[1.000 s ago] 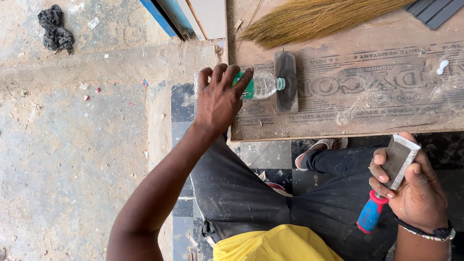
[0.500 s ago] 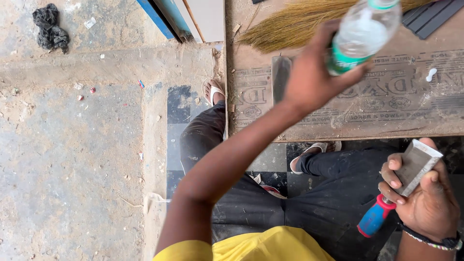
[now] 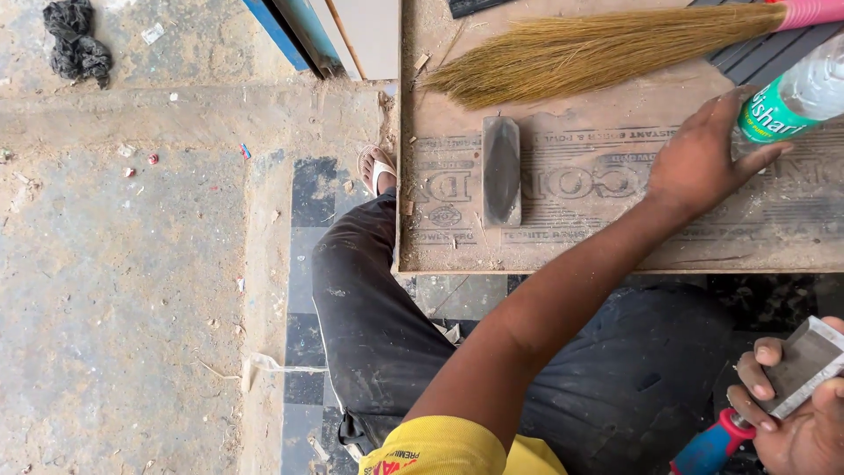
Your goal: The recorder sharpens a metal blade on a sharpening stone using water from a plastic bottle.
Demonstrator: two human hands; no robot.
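My left hand (image 3: 703, 163) reaches across my body and grips a clear plastic water bottle (image 3: 796, 92) with a green label, held over the right part of a dusty brown board (image 3: 598, 237). A dark oblong sharpening stone (image 3: 501, 171) lies on the board, left of that hand. My right hand (image 3: 796, 422) sits at the bottom right, closed around a chisel whose flat metal blade (image 3: 804, 365) points up and whose red and blue handle (image 3: 708, 444) points down-left.
A straw broom (image 3: 598, 48) with a pink handle lies along the board's far edge. My leg in dark trousers (image 3: 369, 299) and a sandalled foot (image 3: 376, 169) rest left of the board. A black rag (image 3: 77, 40) lies on the concrete floor at top left.
My left hand lifted the bottle off the board beside the stone, swung it up and to the right, and now holds it lower at the right edge. My right hand kept the chisel.
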